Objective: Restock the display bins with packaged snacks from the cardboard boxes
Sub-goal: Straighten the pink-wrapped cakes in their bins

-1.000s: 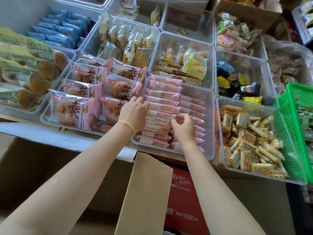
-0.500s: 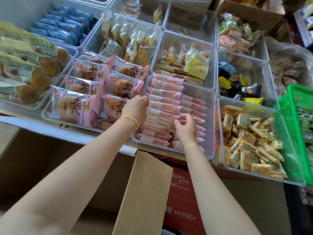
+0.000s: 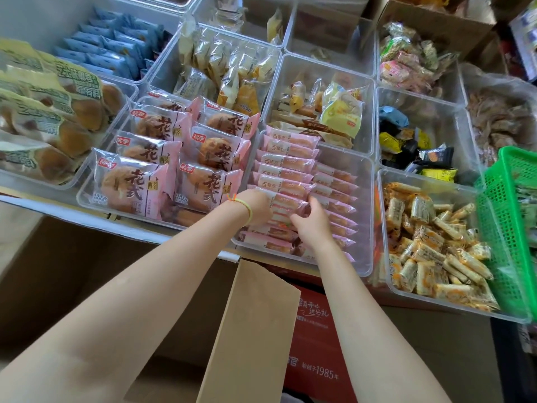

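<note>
While both hands grip glossy pink packets (image 3: 286,200), clear bin (image 3: 366,216)

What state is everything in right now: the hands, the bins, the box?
Left hand: gripping slim pink packets.
Right hand: fingers curled on the same packets.
Clear bin: left side packed, right side lower.
Cardboard box flap: standing open.
Green basket: tilted against neighbouring bin.
</note>
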`<state>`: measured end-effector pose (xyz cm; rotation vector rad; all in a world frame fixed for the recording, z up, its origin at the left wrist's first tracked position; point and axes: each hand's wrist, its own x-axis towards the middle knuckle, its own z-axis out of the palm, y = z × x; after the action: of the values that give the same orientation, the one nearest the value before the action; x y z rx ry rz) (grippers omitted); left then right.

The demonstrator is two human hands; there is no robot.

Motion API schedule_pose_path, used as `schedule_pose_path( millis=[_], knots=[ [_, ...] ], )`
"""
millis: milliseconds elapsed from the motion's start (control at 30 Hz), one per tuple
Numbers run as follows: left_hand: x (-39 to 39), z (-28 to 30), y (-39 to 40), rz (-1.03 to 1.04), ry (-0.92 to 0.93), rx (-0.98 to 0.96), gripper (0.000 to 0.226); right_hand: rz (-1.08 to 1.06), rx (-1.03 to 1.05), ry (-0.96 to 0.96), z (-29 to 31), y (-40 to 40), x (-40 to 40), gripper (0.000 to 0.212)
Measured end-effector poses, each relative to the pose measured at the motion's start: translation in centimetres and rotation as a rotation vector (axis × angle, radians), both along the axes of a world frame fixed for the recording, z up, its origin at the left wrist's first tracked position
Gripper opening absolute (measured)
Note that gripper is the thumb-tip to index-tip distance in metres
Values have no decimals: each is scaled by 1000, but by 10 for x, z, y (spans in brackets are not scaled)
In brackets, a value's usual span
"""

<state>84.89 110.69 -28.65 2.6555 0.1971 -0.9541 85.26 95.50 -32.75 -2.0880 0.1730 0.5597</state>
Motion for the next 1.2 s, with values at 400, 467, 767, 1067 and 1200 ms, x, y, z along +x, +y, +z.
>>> schedule_pose_path(
  millis=[400, 467, 767, 1067, 1200],
  knots=[
    [11, -21, -8, -452, -582, 311, 116, -137, -70, -246, 24, 4, 64, 30],
    [20, -34, -6, -422, -539, 328, 126, -64, -105, -265, 26, 15, 79, 33],
    [22, -53, 9, -423, -529, 355, 114, -72, -207, -251, 12, 15, 90, 8],
    [26, -51, 8, -464, -540, 398, 121, -130, -63, -87, 5, 19, 90, 12],
    [28, -50, 9, -452, -524, 382, 121, -129, 17, -72, 1, 15, 92, 8]
  ],
)
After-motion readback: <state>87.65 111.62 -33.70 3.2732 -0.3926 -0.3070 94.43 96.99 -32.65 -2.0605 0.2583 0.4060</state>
